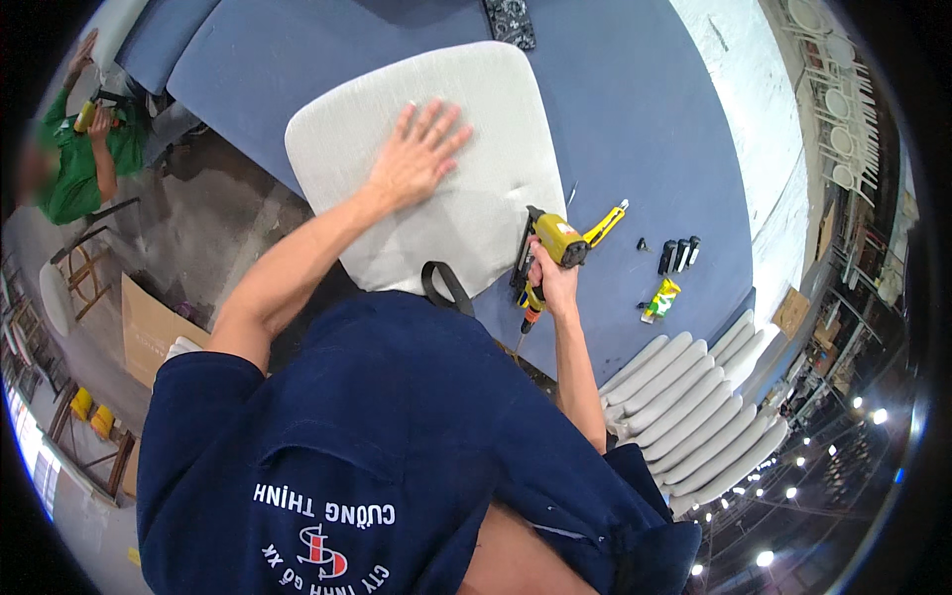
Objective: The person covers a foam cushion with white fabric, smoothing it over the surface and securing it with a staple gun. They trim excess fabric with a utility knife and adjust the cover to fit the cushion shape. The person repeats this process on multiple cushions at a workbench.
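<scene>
A pale grey padded chair seat (347, 129) lies on the blue-covered table in front of me. My left hand (416, 159) is flat on its fabric, fingers spread, with nothing in it. In my right hand (551, 279) is a yellow and black staple gun (558, 238), its nose at the right edge of the seat; whether it touches the fabric I cannot tell. An air hose fitting hangs below its handle. A black strap loop (448, 289) lies over the seat's near edge. Just right of the gun is a yellow utility knife (606, 224).
Several black pieces (680, 255) and a yellow-green packet (661, 299) lie on the blue table (635, 129). Padded seats (684, 407) are stacked at the right. A dark patterned object (510, 22) lies at the far edge. At far left, a person in green (84, 159) holds a yellow tool.
</scene>
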`<state>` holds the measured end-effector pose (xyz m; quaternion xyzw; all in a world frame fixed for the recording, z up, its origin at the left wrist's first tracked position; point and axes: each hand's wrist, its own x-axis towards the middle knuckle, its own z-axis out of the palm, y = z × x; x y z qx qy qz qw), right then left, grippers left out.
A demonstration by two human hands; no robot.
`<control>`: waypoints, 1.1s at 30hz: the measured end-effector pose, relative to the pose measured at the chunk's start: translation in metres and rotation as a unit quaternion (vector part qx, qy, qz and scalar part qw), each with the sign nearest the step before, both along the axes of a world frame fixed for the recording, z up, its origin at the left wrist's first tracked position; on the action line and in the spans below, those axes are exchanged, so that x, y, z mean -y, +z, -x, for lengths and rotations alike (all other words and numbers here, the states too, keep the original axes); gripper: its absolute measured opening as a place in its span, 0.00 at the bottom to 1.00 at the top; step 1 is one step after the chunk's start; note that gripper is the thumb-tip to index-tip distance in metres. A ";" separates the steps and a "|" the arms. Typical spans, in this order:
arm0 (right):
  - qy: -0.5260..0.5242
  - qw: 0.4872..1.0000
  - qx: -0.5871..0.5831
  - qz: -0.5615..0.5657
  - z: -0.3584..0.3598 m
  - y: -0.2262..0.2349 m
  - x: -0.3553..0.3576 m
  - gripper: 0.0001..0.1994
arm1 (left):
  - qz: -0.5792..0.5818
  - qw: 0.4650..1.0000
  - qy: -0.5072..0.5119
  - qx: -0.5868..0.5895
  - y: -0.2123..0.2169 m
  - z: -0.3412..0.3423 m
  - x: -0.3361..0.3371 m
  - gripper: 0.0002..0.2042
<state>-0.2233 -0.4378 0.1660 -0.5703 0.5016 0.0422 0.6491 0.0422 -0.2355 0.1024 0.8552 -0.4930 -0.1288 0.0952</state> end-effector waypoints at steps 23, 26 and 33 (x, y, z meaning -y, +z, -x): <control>0.089 0.993 -0.082 0.006 -0.057 0.059 -0.076 0.08 | 0.179 0.944 -0.254 -0.114 -0.038 0.150 -0.058 0.30; 0.039 0.997 -0.068 -0.005 -0.028 0.051 -0.081 0.08 | 0.213 0.916 -0.264 -0.215 -0.022 0.077 -0.074 0.30; 0.042 0.990 -0.076 0.108 0.017 -0.010 -0.112 0.09 | 0.000 0.978 0.211 -0.004 -0.067 -0.177 -0.109 0.29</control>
